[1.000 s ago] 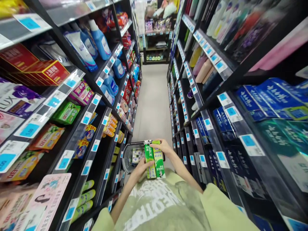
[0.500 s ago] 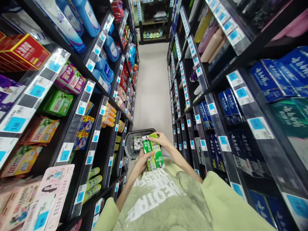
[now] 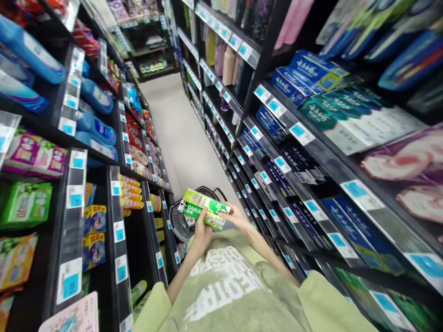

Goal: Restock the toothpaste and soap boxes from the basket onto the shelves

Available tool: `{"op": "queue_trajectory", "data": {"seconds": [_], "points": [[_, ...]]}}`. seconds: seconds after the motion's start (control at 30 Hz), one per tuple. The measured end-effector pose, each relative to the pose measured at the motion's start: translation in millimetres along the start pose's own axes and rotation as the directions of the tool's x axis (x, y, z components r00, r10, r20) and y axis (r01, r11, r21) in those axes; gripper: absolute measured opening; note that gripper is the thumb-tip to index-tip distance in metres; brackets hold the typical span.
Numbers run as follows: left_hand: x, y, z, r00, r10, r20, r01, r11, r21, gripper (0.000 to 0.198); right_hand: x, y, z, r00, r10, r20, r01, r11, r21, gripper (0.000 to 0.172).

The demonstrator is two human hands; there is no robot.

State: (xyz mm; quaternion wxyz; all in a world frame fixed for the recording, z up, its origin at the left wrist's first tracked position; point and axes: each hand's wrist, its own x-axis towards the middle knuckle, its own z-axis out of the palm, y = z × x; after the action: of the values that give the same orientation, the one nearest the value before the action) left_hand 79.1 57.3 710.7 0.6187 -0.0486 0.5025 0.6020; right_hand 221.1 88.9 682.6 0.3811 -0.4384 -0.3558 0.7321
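Observation:
My left hand grips the lower side of green-and-yellow Darlie toothpaste boxes, its thumb lying across their front. The right end of the same boxes is held in the fingers of my right hand. They lie side by side, slightly tilted, in front of my chest; how many there are I cannot tell. Directly beyond and below them is a dark grey shopping basket, and the boxes hide most of its inside.
Shelves line both sides of a narrow aisle with a pale floor. Blue bottles and detergent packs stand on the left. Blue toothpaste boxes and teal boxes fill the right shelves.
The view has swung to the right, showing more of the right shelves. In my hands the toothpaste boxes have turned from upright to nearly sideways.

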Motion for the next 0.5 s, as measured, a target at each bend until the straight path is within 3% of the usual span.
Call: {"op": "queue_trajectory", "data": {"seconds": [0.17,0.3,0.5], "points": [[-13,-15,-12.2,0.992,-0.074,0.098,0.067,0.996,0.064,0.044,-39,41,21,0.948,-0.039,-0.316,0.112,0.970,0.214,0.050],[-20,-28,-23.9,0.972,-0.153,0.180,0.127,0.981,0.145,0.041,-64,57,31,0.886,-0.039,-0.462,0.183,0.945,0.270,0.051],[-31,-37,-43.0,0.878,-0.301,0.371,0.223,0.945,0.239,0.036,-94,64,24,0.763,-0.047,-0.645,0.264,0.933,0.245,0.051]]}}
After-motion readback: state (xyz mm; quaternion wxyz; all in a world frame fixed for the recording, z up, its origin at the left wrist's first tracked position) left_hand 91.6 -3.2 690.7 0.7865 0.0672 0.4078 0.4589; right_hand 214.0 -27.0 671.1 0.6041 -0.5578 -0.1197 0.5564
